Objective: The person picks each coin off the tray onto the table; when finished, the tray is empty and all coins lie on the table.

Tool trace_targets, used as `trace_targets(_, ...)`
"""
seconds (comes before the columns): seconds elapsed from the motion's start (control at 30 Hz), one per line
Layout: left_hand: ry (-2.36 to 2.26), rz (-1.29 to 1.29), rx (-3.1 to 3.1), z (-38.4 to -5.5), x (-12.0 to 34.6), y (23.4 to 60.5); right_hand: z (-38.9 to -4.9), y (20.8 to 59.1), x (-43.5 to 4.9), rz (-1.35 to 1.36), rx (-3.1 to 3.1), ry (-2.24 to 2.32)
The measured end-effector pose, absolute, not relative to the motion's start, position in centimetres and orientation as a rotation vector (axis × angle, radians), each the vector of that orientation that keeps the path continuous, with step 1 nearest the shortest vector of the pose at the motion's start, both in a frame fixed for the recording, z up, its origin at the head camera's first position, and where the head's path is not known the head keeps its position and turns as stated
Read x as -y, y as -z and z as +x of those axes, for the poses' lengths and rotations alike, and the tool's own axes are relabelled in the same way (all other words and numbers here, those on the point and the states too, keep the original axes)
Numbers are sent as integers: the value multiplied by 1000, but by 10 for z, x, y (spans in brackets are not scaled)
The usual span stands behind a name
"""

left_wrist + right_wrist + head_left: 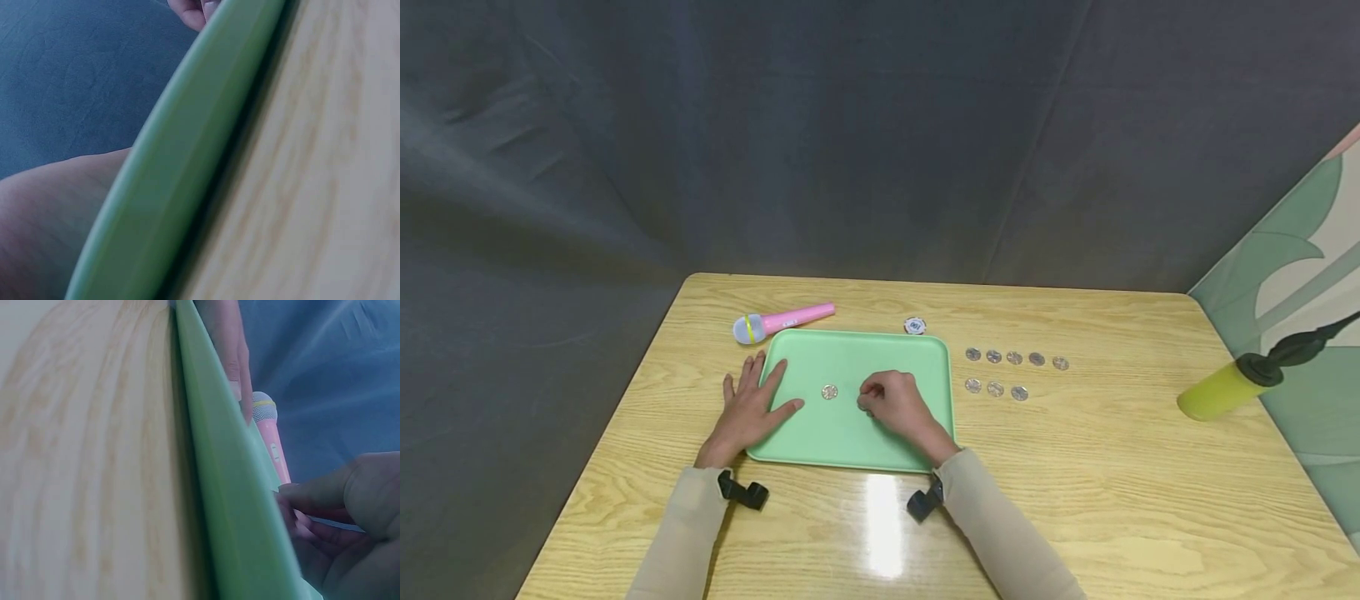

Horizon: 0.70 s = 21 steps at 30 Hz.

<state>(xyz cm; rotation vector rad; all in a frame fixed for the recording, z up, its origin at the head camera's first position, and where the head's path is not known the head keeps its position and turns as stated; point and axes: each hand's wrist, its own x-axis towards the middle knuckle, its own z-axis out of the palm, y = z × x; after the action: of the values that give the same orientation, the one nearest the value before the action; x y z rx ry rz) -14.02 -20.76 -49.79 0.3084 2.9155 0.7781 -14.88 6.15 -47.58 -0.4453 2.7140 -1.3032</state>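
Note:
A light green tray (842,446) lies on the wooden table, with one silver coin (829,392) near its middle. My left hand (748,417) is spread over the tray's left rim, thumb and forefinger reaching inside it. To the right of the coin, my right hand (898,407) is low over the tray, thumb and fingertips pinching a coin (862,403) that they mostly cover. In the right wrist view the curled right hand (356,512) shows behind the tray wall (231,487), which hides the fingertips' underside. The left wrist view has the tray wall (181,144) across it.
Right of the tray, several silver coins (994,356) lie in two rows. A poker chip (915,326) sits behind the tray, and a pink toy microphone (797,317) lies by its back left corner. Toward the table's right edge is a yellow-green bottle (1221,390) with a black top.

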Motion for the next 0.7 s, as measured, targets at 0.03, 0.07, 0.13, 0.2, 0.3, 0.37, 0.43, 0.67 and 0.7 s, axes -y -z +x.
trace_targets(0.03,-776,308,-2916,-140,207,498,-149,475,-62,-433,-2699,1317)
trace_targets(0.07,-773,307,-2915,-140,207,498,-148,475,-63,-426,-2685,1331)
trace_targets(0.13,-771,307,-2912,-141,207,498,-148,475,-65,-418,-2669,1350)
trace_targets(0.2,-766,302,-2911,-141,207,498,-149,475,-67,-409,-2651,1373)
trace_targets(0.3,-777,299,-2909,-141,208,499,-149,475,-71,-376,-2626,1404)
trace_targets(0.37,-779,300,-2913,-141,208,499,-150,474,-74,-353,-2609,1423)
trace_targets(0.43,-782,302,-2915,-141,208,498,-151,474,-77,-328,-2596,1432)
trace_targets(0.67,-782,295,-2905,-140,208,498,-152,474,-88,-265,-2579,1466)
trace_targets(0.7,-783,298,-2905,-140,208,498,-153,473,-89,-256,-2575,1476)
